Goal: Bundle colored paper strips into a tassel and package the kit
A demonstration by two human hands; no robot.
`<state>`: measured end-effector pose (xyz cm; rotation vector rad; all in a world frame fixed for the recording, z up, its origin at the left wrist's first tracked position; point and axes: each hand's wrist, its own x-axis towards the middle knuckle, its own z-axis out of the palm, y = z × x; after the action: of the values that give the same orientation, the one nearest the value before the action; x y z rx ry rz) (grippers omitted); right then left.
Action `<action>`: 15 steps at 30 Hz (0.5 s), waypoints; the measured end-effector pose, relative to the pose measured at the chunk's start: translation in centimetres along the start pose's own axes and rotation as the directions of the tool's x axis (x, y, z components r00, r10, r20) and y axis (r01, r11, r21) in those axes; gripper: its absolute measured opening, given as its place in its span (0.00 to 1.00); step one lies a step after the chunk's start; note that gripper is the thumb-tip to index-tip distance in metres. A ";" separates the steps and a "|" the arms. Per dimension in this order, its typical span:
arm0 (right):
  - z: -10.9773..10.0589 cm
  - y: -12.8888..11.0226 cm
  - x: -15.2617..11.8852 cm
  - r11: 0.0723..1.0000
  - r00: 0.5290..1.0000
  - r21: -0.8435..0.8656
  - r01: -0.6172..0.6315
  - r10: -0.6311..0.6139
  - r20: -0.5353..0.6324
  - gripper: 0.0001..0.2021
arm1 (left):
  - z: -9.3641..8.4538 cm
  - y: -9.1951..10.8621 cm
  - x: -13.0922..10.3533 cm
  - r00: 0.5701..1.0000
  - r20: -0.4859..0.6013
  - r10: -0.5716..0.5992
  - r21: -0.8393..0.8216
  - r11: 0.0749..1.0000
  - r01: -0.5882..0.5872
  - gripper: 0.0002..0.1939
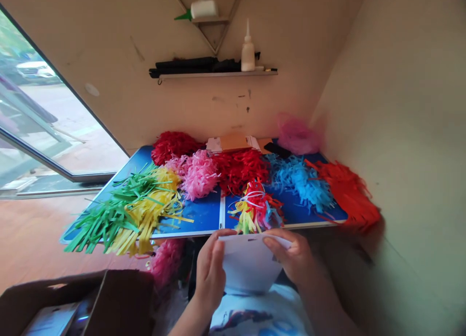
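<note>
Both hands (211,268) gripping a white packet (249,265), slotted edge toward the table (202,214), long axis unclear

From my end I see a blue tabletop (198,214): green strips (104,214) and yellow strips (145,212) spilling over the near edge, pink tufts (200,176), red bundles (242,171), a multicoloured bunch (258,205), sky-blue strips (306,183), orange-red strips (349,195) draping off the right; along the back, cardboard (235,142), a black object (277,149), a filmy pink bag (296,138)

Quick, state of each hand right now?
Left hand: closed, gripping the flat white piece at its left.
Right hand: closed, pinching the same piece at its right.
</note>
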<state>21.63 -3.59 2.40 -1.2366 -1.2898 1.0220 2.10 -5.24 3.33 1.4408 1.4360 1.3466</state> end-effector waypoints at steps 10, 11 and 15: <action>0.2 1.4 0.2 0.945 0.985 0.303 -0.125 0.083 0.148 0.19 | -1.7 -0.4 0.5 0.999 0.022 0.025 0.029 0.999 -0.026 0.18; 0.4 2.0 0.2 0.913 0.984 0.379 -0.149 0.101 0.144 0.21 | -1.9 -0.6 0.6 1.000 0.001 0.030 0.030 0.999 -0.030 0.18; 1.1 2.8 0.3 0.842 0.984 0.509 -0.178 0.137 0.118 0.20 | -2.4 -0.5 0.9 0.992 -0.066 0.106 0.078 0.992 -0.101 0.15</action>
<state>20.90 -2.91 -0.50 -0.8963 -0.8856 1.4380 -0.49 -4.76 3.54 1.5487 1.4883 1.4338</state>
